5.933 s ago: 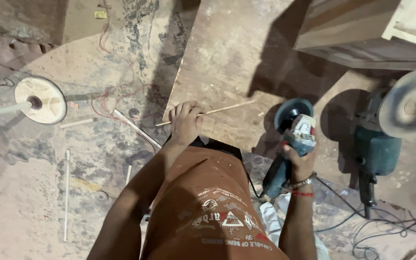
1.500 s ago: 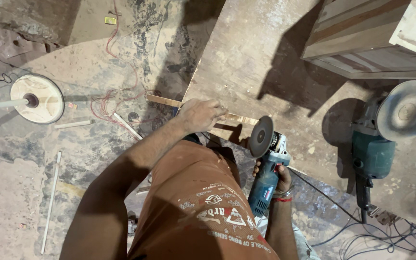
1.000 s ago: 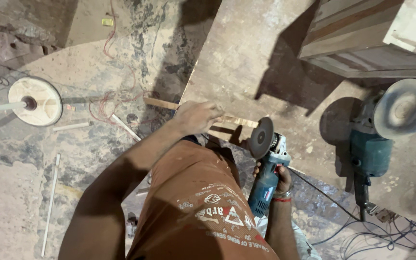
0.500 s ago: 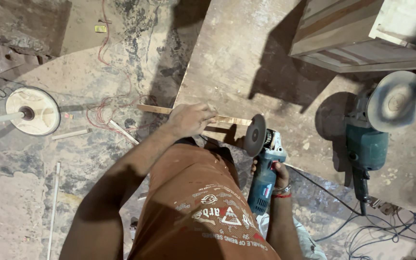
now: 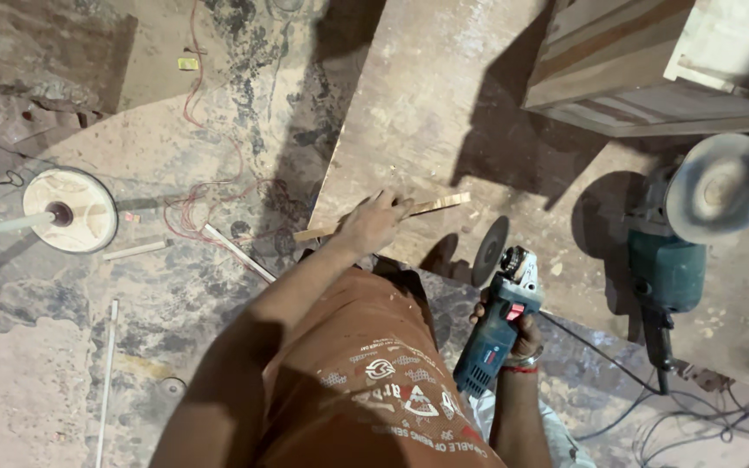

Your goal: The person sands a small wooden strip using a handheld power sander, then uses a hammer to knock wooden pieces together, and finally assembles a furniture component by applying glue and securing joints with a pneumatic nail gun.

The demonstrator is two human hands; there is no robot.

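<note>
A small yellow label lies on the floor at upper left. The left hand, arm stretched forward, presses a thin wooden strip onto the board. The right hand grips a blue grinder, disc near the strip's right end.

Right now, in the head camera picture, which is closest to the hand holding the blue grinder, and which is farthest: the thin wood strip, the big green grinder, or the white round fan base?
1. Thin wood strip, just up-left of the right hand.
2. Big green grinder, off to the right on the board.
3. White round fan base, far left on the floor.
</note>
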